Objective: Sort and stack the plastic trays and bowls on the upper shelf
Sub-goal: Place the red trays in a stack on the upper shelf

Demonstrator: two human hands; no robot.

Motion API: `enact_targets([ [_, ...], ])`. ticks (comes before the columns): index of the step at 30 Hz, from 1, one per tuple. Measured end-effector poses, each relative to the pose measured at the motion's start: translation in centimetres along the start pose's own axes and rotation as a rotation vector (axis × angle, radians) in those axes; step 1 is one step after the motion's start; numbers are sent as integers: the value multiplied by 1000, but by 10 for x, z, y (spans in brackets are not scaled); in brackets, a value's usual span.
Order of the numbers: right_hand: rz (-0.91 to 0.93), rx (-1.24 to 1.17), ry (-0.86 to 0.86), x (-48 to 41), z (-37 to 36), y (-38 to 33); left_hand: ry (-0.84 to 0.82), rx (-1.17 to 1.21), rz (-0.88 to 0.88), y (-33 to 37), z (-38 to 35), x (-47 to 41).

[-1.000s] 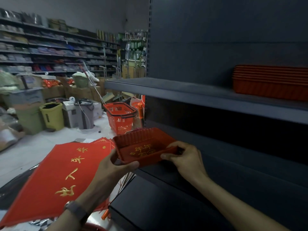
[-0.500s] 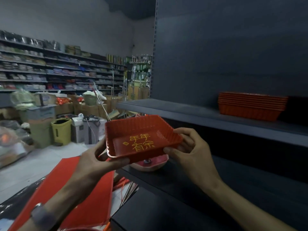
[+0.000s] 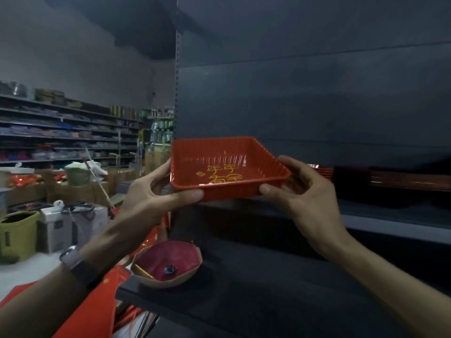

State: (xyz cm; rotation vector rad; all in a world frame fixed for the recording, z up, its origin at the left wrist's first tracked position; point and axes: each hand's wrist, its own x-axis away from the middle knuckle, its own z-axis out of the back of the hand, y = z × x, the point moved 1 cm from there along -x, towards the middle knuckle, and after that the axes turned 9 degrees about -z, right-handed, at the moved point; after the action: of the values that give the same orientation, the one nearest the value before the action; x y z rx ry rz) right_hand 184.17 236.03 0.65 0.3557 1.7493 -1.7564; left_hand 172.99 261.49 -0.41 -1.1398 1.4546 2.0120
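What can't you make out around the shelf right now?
Head view: stack of red trays mostly hidden behind the right hand gripping the red tray; count unreadable.
Head view: dark items on the upper shelf, blurred and unlit.
Head view: small object in the pink bowl, too small.

The red tray (image 3: pixel 229 172) is held level at the height of the upper shelf (image 3: pixel 390 215), open side up, with gold characters visible on its floor. The left hand (image 3: pixel 156 198) grips the tray's left edge, thumb along the near rim and fingers behind the wall. The right hand (image 3: pixel 302 198) grips the near right corner, thumb on the near rim. A stack of red trays (image 3: pixel 323 171) sits on the upper shelf just beyond the right hand, partly hidden by it. A pink bowl (image 3: pixel 168 264) rests at the left end of the lower shelf (image 3: pixel 256 301), below the held tray. A wristwatch (image 3: pixel 73 261) sits on the left wrist.
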Motion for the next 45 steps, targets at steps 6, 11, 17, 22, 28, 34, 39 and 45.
enact_targets([
  [6, 44, 16, 163, -35, 45, -8, -14, 160, -56, -26, -46, -65],
  [11, 67, 71, 251, -65, 73, 0, 48, 212, -126, -59, -89, -112],
  [17, 58, 187, 344, -101, 93, 31, -90, 211, -89, -97, -137, -148],
  [22, 39, 233, 404, -123, 97, 54, -175, 137, -87, -114, -162, -174],
  [28, -2, 260, 403, -133, 95, 69, -230, 44, -79, -141, -171, -186],
  [34, -65, 256, 301, -138, 96, 79, -158, 67, -45, -166, -178, -186],
  [39, -141, 279, 237, -146, 94, 90, -117, 107, 70, -172, -180, -190],
  [45, -147, 277, 253, -148, 101, 94, -130, 110, 131, -177, -187, -193],
])
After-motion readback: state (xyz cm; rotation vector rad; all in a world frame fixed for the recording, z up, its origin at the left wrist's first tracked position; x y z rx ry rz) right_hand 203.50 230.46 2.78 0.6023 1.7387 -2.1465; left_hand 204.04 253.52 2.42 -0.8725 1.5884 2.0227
